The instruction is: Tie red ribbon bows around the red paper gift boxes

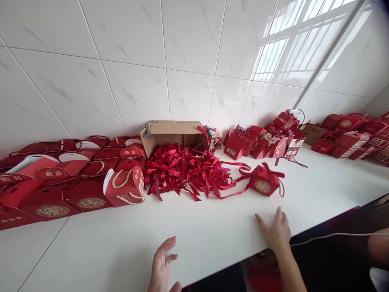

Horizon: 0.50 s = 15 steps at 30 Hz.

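Over the front of the white tabletop, my left hand [162, 265] is raised with its fingers apart and nothing in it. My right hand [276, 230], also empty, hovers near the table's front edge with thumb and fingers spread. Just beyond it lies a small red gift box [263, 181] with a dark red ribbon bow on top; the hand does not touch it. A tangled heap of red ribbons [188, 170] spills from an open cardboard box [176, 129] lying against the wall. One ribbon strand runs from the heap towards the small box.
Rows of red gift boxes [91, 198] with rope handles fill the left side. Several smaller red boxes [235, 144] stand by the tiled wall, and more red boxes [349, 140] are stacked at the far right. A white cable [334, 234] crosses beyond the front edge.
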{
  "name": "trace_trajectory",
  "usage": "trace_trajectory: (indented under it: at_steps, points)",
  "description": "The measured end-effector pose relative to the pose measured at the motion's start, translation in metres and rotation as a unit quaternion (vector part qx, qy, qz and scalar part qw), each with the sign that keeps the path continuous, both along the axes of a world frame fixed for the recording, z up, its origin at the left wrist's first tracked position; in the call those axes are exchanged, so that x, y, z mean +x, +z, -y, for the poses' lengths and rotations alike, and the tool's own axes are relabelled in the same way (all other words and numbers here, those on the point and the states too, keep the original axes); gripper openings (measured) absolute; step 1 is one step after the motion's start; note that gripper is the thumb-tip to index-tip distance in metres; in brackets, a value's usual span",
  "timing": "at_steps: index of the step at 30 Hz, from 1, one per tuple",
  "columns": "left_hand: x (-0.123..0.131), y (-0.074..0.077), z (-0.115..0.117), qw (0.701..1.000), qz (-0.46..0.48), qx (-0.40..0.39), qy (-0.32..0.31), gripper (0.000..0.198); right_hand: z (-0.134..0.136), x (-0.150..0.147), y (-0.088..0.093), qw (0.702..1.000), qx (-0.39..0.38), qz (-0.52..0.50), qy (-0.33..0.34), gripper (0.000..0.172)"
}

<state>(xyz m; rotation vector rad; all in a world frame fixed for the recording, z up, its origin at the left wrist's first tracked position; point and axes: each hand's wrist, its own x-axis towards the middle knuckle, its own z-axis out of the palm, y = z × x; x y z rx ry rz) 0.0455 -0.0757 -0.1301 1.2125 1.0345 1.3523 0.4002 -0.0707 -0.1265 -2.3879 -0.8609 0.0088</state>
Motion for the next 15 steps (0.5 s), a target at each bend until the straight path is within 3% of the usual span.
trace_trajectory:
  at_steps: [3,10,13,15]
  points:
    - [-0.003,0.001,-0.001,1.000,-0.020,-0.001,-0.018,0.062,-0.003,-0.009,-0.017,0.994,-0.087,0.054,0.041,0.068]
    - [-0.023,0.035,-0.016,0.991,-0.097,0.021,0.093,0.040,0.003,-0.011,-0.018,0.989,-0.111,0.085,0.043,0.064]
    - [-0.045,0.039,-0.023,0.981,-0.160,0.016,0.104,0.039,-0.007,0.003,-0.009,0.992,-0.110,0.044,0.034,0.056]
    - [-0.057,0.037,-0.024,0.971,-0.211,0.018,0.115,0.039,-0.027,0.015,-0.001,0.993,-0.093,0.029,0.063,0.049]
